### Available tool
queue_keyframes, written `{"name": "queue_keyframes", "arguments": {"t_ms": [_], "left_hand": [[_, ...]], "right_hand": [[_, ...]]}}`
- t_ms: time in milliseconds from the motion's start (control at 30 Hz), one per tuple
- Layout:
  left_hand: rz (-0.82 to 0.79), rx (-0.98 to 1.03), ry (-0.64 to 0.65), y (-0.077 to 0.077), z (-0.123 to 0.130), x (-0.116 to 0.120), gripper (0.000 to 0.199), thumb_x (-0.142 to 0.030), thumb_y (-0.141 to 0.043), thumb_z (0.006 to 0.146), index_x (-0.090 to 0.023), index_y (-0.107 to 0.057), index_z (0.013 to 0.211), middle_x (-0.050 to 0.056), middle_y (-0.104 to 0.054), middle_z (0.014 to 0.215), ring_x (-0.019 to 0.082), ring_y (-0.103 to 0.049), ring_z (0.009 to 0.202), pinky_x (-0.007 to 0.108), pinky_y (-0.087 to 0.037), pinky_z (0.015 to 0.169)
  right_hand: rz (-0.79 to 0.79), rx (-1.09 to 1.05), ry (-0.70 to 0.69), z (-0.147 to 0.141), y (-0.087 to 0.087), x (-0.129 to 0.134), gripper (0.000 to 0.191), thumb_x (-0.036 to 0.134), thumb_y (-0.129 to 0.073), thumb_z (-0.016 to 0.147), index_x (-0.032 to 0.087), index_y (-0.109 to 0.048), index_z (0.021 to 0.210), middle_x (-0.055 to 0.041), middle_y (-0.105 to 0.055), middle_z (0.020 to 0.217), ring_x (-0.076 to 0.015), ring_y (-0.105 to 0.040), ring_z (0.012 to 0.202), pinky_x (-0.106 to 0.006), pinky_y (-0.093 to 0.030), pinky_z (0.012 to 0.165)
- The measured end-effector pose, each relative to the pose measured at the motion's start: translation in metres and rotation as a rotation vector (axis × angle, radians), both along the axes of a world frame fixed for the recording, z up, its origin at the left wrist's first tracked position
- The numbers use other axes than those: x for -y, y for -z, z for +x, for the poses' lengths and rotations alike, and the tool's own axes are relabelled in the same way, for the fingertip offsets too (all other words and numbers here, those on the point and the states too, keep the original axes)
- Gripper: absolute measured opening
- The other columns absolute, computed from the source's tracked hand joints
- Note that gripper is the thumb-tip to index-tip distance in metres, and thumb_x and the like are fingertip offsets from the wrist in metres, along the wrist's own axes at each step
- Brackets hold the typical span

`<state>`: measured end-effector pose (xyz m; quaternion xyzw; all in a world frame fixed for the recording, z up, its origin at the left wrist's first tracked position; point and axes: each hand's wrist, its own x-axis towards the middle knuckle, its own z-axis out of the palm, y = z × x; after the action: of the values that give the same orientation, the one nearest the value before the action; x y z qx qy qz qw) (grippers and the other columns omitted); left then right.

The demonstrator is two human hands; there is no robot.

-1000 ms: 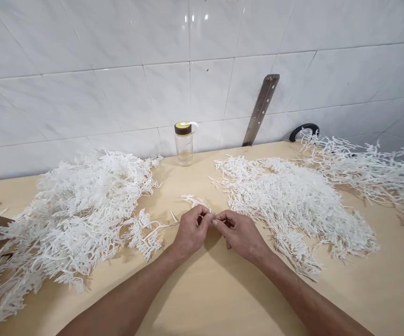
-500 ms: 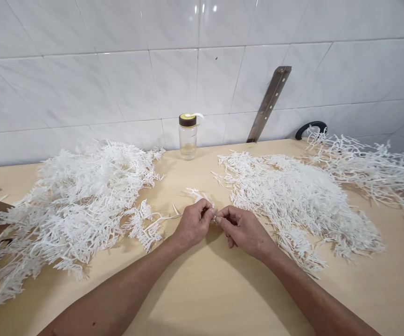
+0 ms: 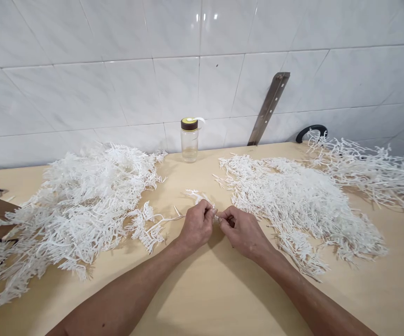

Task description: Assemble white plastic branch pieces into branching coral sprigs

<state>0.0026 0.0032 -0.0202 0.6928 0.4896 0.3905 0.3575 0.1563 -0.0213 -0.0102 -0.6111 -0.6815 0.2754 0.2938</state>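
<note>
Nothing has shifted: my left hand (image 3: 197,226) and right hand (image 3: 241,231) stay pinched shut on the thin white branching plastic sprig (image 3: 160,220).

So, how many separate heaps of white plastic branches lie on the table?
3: the left heap, the middle heap right of the hands, and the far-right heap, partly cut off.

Left hand (image 3: 198,226) and right hand (image 3: 243,231) fingertips pinched together, forearms converging
</note>
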Motion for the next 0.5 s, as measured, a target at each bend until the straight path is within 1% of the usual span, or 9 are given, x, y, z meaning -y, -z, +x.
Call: {"name": "queue_keyframes", "arguments": {"t_ms": [133, 200, 267, 333, 400, 467, 500], "left_hand": [[0.005, 0.106, 0.013, 0.0, -0.003, 0.0, 0.023, -0.032, -0.05, 0.089, -0.02, -0.045, 0.071, -0.005, -0.041, 0.06, 0.011, -0.037, 0.057, 0.024, -0.033, 0.058], [-0.023, 0.146, -0.005, 0.001, -0.005, -0.002, 0.024, -0.034, -0.05, 0.09, -0.02, -0.046, 0.07, -0.006, -0.041, 0.059, 0.01, -0.037, 0.056, 0.024, -0.032, 0.056], [-0.062, 0.186, -0.003, 0.003, -0.007, -0.005, 0.026, -0.036, -0.051, 0.089, -0.019, -0.047, 0.07, -0.005, -0.042, 0.059, 0.01, -0.038, 0.056, 0.024, -0.032, 0.056], [-0.09, 0.229, 0.004, 0.004, -0.007, -0.006, 0.027, -0.037, -0.051, 0.089, -0.019, -0.049, 0.071, -0.005, -0.045, 0.06, 0.01, -0.04, 0.056, 0.023, -0.033, 0.056], [-0.103, 0.263, 0.003, 0.005, -0.007, -0.007, 0.027, -0.039, -0.052, 0.089, -0.018, -0.051, 0.071, -0.004, -0.048, 0.062, 0.01, -0.042, 0.057, 0.023, -0.034, 0.056], [-0.114, 0.286, 0.003, 0.005, -0.007, -0.007, 0.028, -0.04, -0.054, 0.089, -0.018, -0.052, 0.072, -0.003, -0.05, 0.063, 0.01, -0.043, 0.058, 0.023, -0.035, 0.056], [-0.119, 0.294, 0.008, 0.005, -0.006, -0.007, 0.029, -0.04, -0.054, 0.09, -0.017, -0.053, 0.073, -0.003, -0.05, 0.063, 0.01, -0.043, 0.057, 0.023, -0.035, 0.056]], "right_hand": [[-0.085, -0.038, 0.151, 0.009, 0.005, -0.008, 0.013, 0.031, -0.053, 0.081, 0.021, -0.056, 0.075, 0.0013, -0.062, 0.06, -0.0144, -0.056, 0.045, -0.027, -0.042, 0.048], [-0.116, -0.068, 0.227, 0.018, 0.004, -0.011, 0.013, 0.032, -0.053, 0.081, 0.02, -0.057, 0.077, 0.0017, -0.062, 0.059, -0.0136, -0.054, 0.04, -0.027, -0.044, 0.047], [-0.102, -0.089, 0.298, 0.028, 0.001, -0.013, 0.015, 0.034, -0.053, 0.081, 0.02, -0.059, 0.081, 0.0013, -0.064, 0.061, -0.0135, -0.055, 0.039, -0.028, -0.045, 0.048], [-0.015, -0.05, 0.385, 0.038, -0.003, -0.014, 0.016, 0.035, -0.055, 0.081, 0.02, -0.061, 0.084, -0.0005, -0.066, 0.067, -0.0148, -0.058, 0.045, -0.028, -0.046, 0.051], [0.112, 0.026, 0.462, 0.045, -0.006, -0.014, 0.017, 0.034, -0.058, 0.081, 0.019, -0.062, 0.089, -0.0021, -0.067, 0.07, -0.0174, -0.062, 0.054, -0.03, -0.048, 0.057], [0.223, 0.067, 0.467, 0.046, -0.007, -0.013, 0.021, 0.034, -0.06, 0.081, 0.018, -0.063, 0.094, -0.0033, -0.067, 0.071, -0.0192, -0.063, 0.061, -0.032, -0.049, 0.061], [0.261, 0.062, 0.429, 0.044, -0.006, -0.012, 0.021, 0.034, -0.06, 0.083, 0.018, -0.063, 0.096, -0.0039, -0.067, 0.073, -0.0194, -0.063, 0.063, -0.032, -0.05, 0.063]]}}
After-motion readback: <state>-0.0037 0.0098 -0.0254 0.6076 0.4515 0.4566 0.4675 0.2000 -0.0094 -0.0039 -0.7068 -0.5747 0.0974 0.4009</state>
